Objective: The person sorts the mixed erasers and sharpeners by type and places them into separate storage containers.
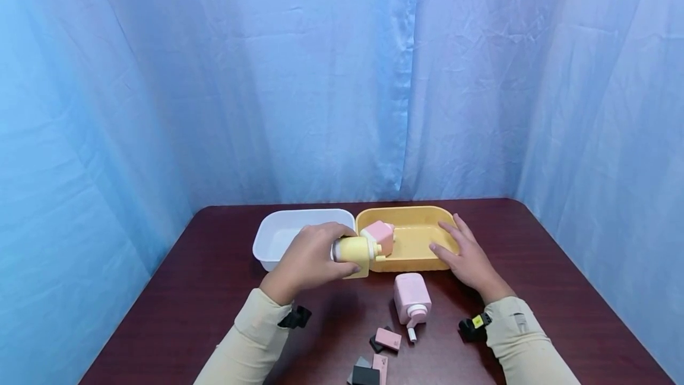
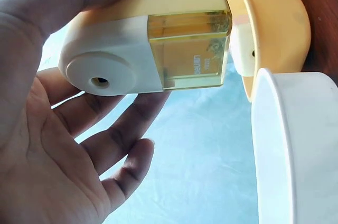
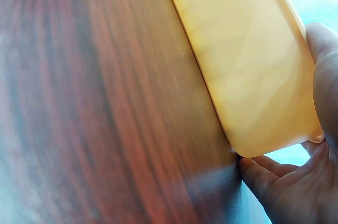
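Observation:
A yellow crank pencil sharpener point(image 1: 354, 249) with a clear yellowish drawer is held in my left hand point(image 1: 312, 257), above the gap between the two tubs. The left wrist view shows its white face with the pencil hole, the thumb laid along its body. My right hand point(image 1: 470, 260) holds the right end of the yellow tub point(image 1: 408, 265), thumb over the front rim and fingers round the corner. Inside that tub lies a pink and white sharpener point(image 1: 378, 236). A second pink sharpener point(image 1: 412, 293) rests on the table, crank toward me.
Left of the yellow tub, touching it, stands a white tub point(image 1: 267, 248). Nearer me are several small blocks, among them a pink block point(image 1: 388, 338) on a dark one and a black block point(image 1: 366, 375). Blue curtains point(image 1: 320, 106) hang behind the dark wooden table point(image 1: 198, 296).

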`<move>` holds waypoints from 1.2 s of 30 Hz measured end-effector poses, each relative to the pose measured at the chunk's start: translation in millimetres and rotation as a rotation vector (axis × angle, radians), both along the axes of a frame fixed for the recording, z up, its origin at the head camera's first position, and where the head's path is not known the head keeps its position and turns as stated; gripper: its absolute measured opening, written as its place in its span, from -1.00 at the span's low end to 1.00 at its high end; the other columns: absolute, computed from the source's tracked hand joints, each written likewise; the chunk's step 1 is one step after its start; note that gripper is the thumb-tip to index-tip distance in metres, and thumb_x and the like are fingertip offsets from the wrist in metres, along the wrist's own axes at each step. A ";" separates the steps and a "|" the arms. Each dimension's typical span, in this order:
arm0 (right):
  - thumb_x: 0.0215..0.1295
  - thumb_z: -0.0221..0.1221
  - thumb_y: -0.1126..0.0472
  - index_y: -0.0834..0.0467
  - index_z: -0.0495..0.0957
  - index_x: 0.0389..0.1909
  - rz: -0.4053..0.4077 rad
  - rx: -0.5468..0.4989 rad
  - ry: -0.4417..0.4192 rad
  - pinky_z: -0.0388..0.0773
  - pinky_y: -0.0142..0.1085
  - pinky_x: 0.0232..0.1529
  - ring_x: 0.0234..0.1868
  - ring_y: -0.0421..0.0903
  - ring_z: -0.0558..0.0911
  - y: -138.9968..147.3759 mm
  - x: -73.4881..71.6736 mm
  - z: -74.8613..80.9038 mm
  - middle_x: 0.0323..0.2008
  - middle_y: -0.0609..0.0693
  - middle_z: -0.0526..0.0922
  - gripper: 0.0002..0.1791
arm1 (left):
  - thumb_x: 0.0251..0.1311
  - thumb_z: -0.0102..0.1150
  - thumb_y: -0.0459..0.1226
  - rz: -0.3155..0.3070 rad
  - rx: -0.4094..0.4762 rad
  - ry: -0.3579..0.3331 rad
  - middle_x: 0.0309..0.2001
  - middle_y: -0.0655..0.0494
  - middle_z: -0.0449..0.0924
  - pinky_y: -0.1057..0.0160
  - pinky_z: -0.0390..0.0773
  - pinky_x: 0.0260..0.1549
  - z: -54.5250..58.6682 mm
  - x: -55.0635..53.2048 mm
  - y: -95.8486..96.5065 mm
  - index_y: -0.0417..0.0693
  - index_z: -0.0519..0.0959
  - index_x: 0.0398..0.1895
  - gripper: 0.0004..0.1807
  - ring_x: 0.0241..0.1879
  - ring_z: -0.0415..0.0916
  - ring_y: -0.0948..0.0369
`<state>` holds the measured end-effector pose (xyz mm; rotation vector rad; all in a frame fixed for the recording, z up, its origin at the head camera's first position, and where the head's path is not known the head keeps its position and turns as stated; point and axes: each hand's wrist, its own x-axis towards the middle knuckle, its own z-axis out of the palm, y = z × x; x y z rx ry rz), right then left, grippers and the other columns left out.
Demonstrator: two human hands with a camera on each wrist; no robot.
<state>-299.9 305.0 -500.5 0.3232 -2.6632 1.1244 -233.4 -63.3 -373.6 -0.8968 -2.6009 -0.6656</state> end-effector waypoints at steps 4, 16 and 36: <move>0.44 0.26 -0.14 0.18 0.30 0.54 -0.001 0.001 -0.001 0.08 0.42 0.44 0.60 0.42 0.00 0.2 0.2 -0.3 0.67 0.25 -0.15 -0.20 | -0.09 0.64 0.01 0.005 0.029 0.017 -0.21 0.35 0.70 0.34 0.54 -0.29 2.3 -2.5 2.3 0.11 0.73 -0.05 -0.50 -0.33 0.52 0.37; 0.43 0.26 -0.16 0.16 0.30 0.54 -0.008 0.003 -0.009 0.09 0.43 0.43 0.60 0.42 0.01 1.5 0.6 -1.8 0.67 0.24 -0.15 -0.19 | -0.05 0.61 0.04 0.018 0.047 0.027 -0.17 0.28 0.73 0.30 0.56 -0.28 7.0 -9.9 18.1 0.08 0.72 -0.04 -0.50 -0.28 0.55 0.35; 0.44 0.26 -0.14 0.17 0.31 0.53 -0.007 -0.003 -0.009 0.08 0.41 0.45 0.61 0.40 -0.01 -1.2 1.1 -2.2 0.67 0.24 -0.16 -0.21 | -0.02 0.61 -0.01 0.088 0.132 -0.014 0.00 0.16 0.74 0.17 0.59 -0.16 7.5 -22.6 32.4 0.05 0.70 0.10 -0.43 -0.11 0.63 0.21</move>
